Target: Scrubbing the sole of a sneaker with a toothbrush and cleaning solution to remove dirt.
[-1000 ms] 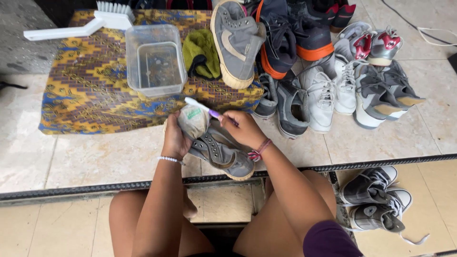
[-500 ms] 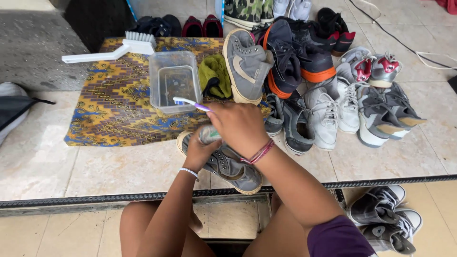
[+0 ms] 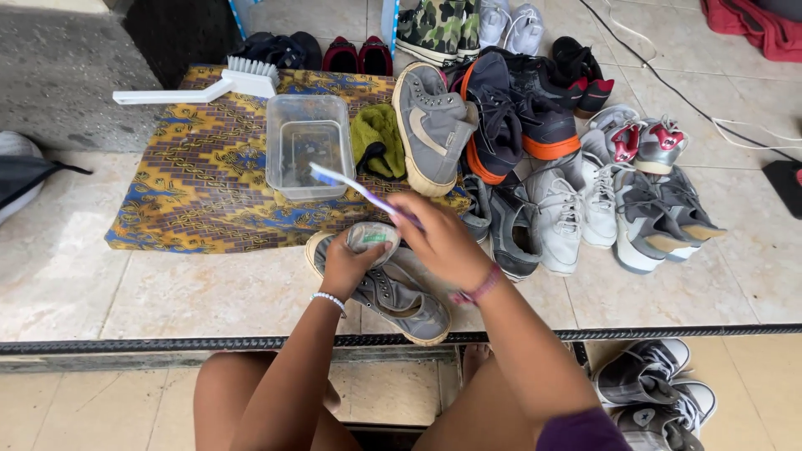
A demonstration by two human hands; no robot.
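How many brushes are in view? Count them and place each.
2. A white scrub brush lies on the patterned cloth, far left. A toothbrush is in the right hand. Others may be hidden.

Both hands (image 3: 393, 255) closed — side by side

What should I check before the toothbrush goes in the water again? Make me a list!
1. Toothbrush gripped in the right hand: ok.
2. Brush head over the clear plastic tub: ok, it hangs at the tub's near edge.
3. Water in the tub: cannot tell, the tub is see-through and looks nearly bare.
4. Grey shoe steadied by the left hand: ok, fingers hold its insole.
5. Tub standing flat on the patterned cloth: ok.
6. Green rag close by: ok, beside the tub.
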